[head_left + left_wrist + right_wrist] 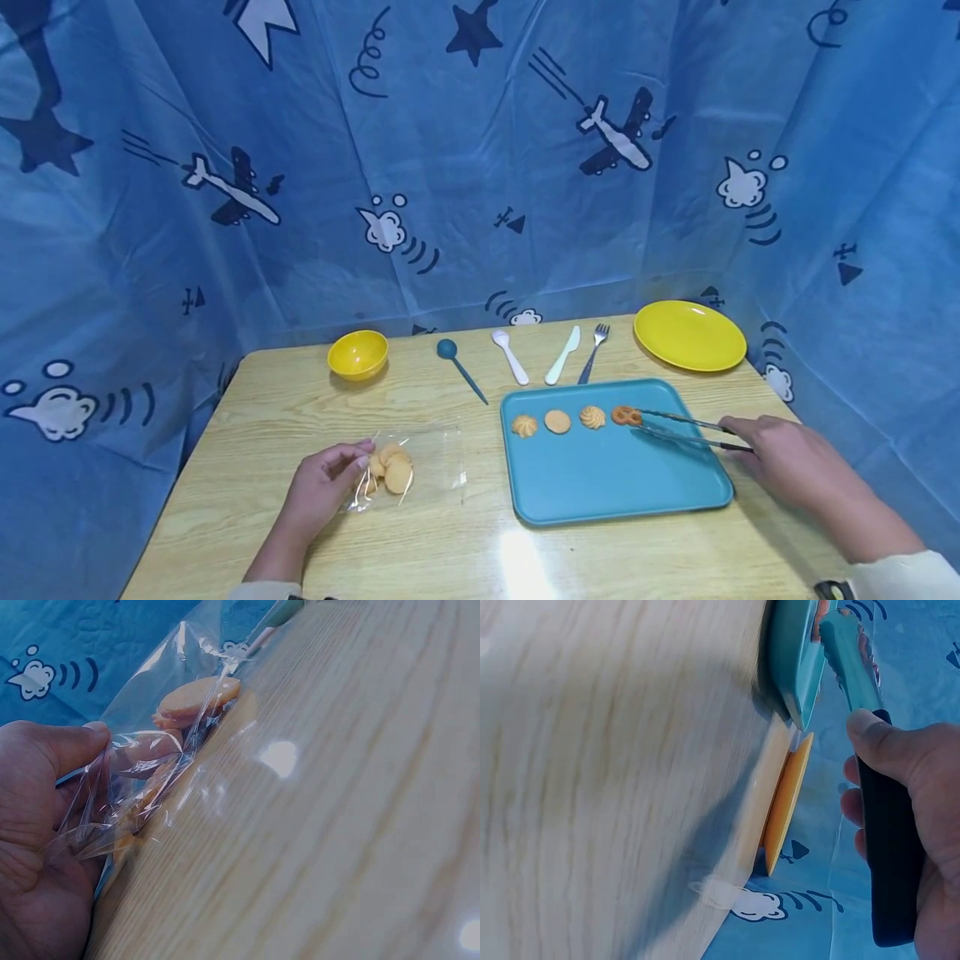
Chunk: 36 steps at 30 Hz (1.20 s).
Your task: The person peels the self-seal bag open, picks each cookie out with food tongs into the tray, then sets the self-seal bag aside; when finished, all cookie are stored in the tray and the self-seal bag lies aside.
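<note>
My left hand [326,483] pinches the left side of a clear plastic bag [442,458], with several pale cookies [399,475] inside it. In the left wrist view the thumb presses on the crinkled film beside a round cookie [199,697]. My right hand [787,458] grips the black handle of metal tongs [889,847]. The tips of the tongs are at a pretzel [624,415] on the blue-green tray [600,492]. Left of the pretzel, a swirled cookie [592,417], a round flat cookie [557,422] and a flower-shaped cookie [524,426] lie in a row.
Behind the tray lie a fork [596,350], a pale green knife [564,354] and a white spoon [512,358]. A dark blue spoon [459,367] and a yellow bowl [357,356] are further left. A yellow plate [690,336] stands at the back right, near the blue curtain [480,167].
</note>
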Each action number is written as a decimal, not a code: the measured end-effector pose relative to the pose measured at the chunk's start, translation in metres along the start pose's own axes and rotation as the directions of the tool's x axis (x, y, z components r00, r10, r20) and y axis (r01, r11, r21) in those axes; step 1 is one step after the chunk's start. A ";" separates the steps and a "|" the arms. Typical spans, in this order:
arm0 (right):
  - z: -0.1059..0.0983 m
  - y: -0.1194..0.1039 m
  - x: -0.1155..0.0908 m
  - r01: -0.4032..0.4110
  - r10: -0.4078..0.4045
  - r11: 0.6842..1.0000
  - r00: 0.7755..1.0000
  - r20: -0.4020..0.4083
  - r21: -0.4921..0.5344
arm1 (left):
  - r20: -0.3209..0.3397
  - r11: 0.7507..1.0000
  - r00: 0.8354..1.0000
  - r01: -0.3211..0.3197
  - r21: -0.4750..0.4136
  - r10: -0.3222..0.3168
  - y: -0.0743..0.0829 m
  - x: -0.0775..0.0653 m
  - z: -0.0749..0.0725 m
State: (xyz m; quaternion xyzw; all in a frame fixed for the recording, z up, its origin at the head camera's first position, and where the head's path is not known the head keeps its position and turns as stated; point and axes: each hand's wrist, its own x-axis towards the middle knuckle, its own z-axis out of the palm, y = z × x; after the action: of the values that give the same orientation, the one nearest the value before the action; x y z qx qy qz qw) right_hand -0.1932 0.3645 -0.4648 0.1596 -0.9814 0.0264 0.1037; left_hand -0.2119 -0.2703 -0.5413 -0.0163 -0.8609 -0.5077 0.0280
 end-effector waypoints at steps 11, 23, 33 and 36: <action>-0.002 -0.027 0.013 0.002 -0.008 0.994 0.998 0.060 0.111 | -0.001 1.000 1.000 0.008 0.008 -0.008 0.001 -0.001 0.000; 0.015 -0.118 0.068 0.230 -0.268 0.943 0.954 0.136 0.241 | 0.002 1.000 1.000 -0.006 -0.010 0.006 -0.001 0.000 0.002; 0.032 -0.186 0.112 0.390 -0.458 0.865 0.870 0.179 0.316 | 0.002 1.000 1.000 0.002 -0.023 -0.002 -0.003 0.000 0.004; 0.039 -0.202 0.120 0.410 -0.477 0.860 0.858 0.189 0.305 | -0.002 1.000 1.000 0.007 -0.022 -0.007 -0.003 0.002 0.002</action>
State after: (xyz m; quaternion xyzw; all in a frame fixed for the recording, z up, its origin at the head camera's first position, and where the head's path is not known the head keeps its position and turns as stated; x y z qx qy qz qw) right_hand -0.2476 0.1328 -0.4736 0.3970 -0.9107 0.1058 -0.0427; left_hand -0.2138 -0.2695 -0.5446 -0.0130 -0.8552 -0.5174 0.0270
